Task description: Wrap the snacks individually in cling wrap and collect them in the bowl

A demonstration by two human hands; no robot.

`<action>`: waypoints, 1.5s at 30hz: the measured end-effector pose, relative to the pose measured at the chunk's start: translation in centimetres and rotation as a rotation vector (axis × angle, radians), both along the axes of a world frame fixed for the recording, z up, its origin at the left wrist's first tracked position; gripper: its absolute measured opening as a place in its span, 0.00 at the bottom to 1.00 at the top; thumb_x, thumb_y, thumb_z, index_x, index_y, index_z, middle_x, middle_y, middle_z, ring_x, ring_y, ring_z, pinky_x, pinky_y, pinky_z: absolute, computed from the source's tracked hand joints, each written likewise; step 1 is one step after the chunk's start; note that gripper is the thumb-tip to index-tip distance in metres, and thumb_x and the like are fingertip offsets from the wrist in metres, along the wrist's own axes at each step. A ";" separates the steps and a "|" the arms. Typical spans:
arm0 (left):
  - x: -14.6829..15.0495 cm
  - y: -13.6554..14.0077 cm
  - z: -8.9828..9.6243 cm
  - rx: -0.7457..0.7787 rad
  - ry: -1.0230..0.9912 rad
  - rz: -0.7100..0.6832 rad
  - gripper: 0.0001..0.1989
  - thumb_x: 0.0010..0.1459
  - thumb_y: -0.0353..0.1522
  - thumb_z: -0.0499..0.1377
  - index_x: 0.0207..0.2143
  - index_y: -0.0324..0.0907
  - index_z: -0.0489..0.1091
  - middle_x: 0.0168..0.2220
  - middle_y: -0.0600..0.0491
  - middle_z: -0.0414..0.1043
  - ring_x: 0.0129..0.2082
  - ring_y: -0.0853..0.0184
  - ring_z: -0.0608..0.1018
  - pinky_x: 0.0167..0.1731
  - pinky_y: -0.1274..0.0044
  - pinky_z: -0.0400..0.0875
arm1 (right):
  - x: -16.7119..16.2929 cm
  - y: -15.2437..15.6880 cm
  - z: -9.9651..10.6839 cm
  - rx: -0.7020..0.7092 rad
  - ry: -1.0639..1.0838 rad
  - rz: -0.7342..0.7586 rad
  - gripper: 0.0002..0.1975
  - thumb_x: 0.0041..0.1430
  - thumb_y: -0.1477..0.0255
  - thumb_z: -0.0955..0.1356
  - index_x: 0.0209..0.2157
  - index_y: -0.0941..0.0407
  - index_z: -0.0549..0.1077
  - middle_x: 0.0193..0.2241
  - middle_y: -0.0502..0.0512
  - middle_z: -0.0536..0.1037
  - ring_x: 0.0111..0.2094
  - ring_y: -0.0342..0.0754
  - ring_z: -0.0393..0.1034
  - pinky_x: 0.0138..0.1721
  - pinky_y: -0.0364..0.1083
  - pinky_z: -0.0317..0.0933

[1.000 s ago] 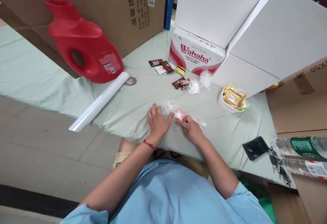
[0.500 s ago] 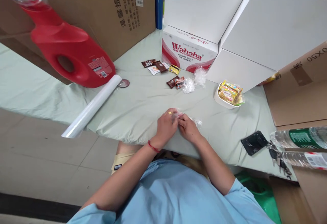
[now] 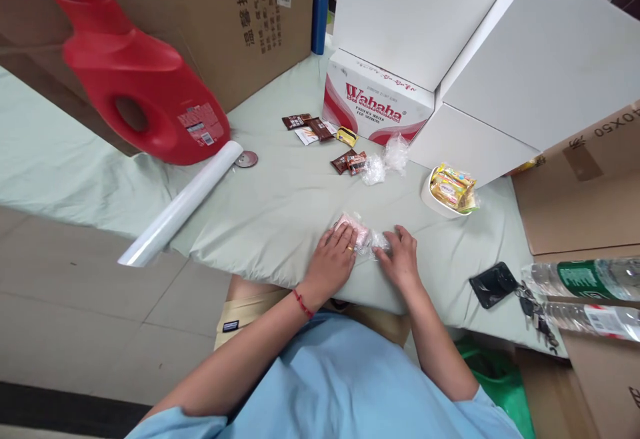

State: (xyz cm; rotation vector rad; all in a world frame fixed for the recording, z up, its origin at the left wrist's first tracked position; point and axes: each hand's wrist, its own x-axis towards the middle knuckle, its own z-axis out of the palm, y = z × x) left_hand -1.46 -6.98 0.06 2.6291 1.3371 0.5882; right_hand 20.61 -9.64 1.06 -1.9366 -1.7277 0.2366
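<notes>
A pink packet in clear plastic (image 3: 356, 225) lies on the green cloth near the table's front edge. My left hand (image 3: 334, 252) rests flat on its near left part, fingers stretched out and partly covering it. Just right of the packet sits a crumpled clear plastic wrap (image 3: 379, 241). My right hand (image 3: 401, 256) is beside this wrap, thumb and fingers apart, with the thumb side close to it; whether they touch I cannot tell. Farther back are two more balls of clear plastic (image 3: 373, 169) and several small brown sachets (image 3: 320, 128).
A white bowl of yellow snack packs (image 3: 440, 207) stands to the right. A black wallet (image 3: 493, 284), keys (image 3: 537, 315) and two bottles (image 3: 580, 279) lie at far right. A plastic roll (image 3: 185, 202) and red jug (image 3: 150, 92) stand left; a Wahaba-like "Wahaha" carton (image 3: 375, 109) is behind.
My hands, earlier together around the pink packet, have moved apart. The packet now lies on the cloth under my left fingers, while my right hand has shifted right and opened.
</notes>
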 end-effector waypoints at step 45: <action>-3.0 -0.3 2.7 -1.048 -1.159 0.199 0.31 0.65 0.53 0.58 0.60 0.42 0.67 0.56 0.41 0.77 0.52 0.58 0.82 0.48 0.68 0.78 | -4.3 1.9 4.0 -0.341 1.076 0.226 0.26 0.58 0.49 0.74 0.50 0.51 0.77 0.42 0.55 0.83 0.40 0.52 0.78 0.43 0.49 0.73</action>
